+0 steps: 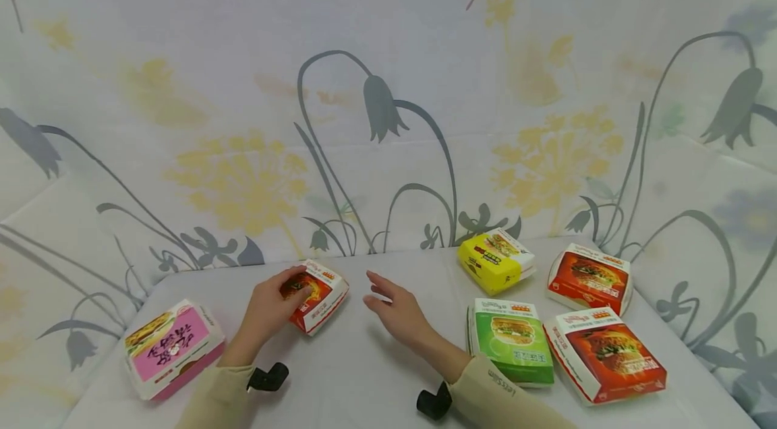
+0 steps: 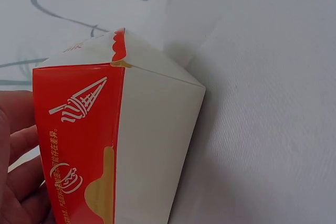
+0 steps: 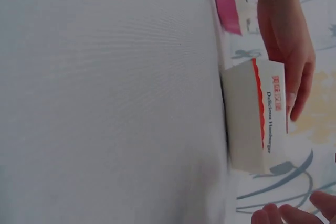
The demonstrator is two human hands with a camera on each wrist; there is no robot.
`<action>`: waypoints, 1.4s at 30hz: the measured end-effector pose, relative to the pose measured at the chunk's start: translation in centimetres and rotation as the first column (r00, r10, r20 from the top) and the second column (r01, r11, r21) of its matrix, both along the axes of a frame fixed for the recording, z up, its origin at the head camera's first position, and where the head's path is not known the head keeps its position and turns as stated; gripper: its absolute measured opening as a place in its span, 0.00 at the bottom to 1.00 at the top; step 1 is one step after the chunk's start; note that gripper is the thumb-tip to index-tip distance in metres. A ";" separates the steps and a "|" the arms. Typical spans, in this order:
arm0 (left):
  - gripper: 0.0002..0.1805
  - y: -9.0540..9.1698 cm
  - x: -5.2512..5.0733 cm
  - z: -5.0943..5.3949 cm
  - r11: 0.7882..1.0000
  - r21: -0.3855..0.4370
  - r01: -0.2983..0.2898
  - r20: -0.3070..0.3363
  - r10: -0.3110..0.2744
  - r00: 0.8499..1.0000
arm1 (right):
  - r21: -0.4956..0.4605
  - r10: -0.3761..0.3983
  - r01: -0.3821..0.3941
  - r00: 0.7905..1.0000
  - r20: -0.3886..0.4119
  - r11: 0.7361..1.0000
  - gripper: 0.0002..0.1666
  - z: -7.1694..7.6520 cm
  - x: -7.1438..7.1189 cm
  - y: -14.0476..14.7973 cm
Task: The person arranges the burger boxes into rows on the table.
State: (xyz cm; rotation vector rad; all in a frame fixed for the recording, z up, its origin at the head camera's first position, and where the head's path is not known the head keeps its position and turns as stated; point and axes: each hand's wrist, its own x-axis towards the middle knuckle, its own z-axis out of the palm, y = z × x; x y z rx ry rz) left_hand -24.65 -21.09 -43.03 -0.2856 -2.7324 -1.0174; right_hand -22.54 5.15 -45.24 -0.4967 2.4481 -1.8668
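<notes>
My L grip (image 1: 271,301) is relaxed, fingers laid over the red-and-white burger box (image 1: 322,299) w/o wrapping it AFAICT; R grip (image 1: 402,314) is empty, fingers out, just beside. Box sits towards the back of the surface (image 1: 358,382), pink burger box (image 1: 174,349) to its L, green burger box (image 1: 511,341) off R. IMO I'm mid-positioning; next move prob needs R grip on the free side.

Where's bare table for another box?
Behind the right hand, between the yellow box and the red box at the left hand; also in front, between the sleeves. Crowded: the right side, where the green box and two more red boxes cluster.
</notes>
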 end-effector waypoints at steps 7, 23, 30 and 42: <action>0.26 0.9 -0.3 -0.3 0.999 0.017 0.029 0.005 -0.029 1.000 | -0.003 -0.037 0.037 0.994 0.100 0.999 0.32 -0.3 -1.2 -2.2; 0.26 1.2 -0.8 -0.8 0.990 0.100 0.097 0.008 -0.098 0.995 | 0.031 -0.062 0.058 0.987 0.145 0.998 0.30 -0.8 -1.5 -3.5; 0.24 1.1 -0.8 -1.2 0.990 0.125 0.071 -0.075 -0.062 0.995 | 0.016 -0.048 0.047 0.989 0.137 0.999 0.29 -1.2 -1.4 -3.2; 0.24 1.0 -1.1 -1.3 0.990 0.123 -0.071 -0.140 0.088 0.986 | 0.069 -0.014 0.007 0.995 0.098 0.998 0.29 -0.8 -0.1 -2.8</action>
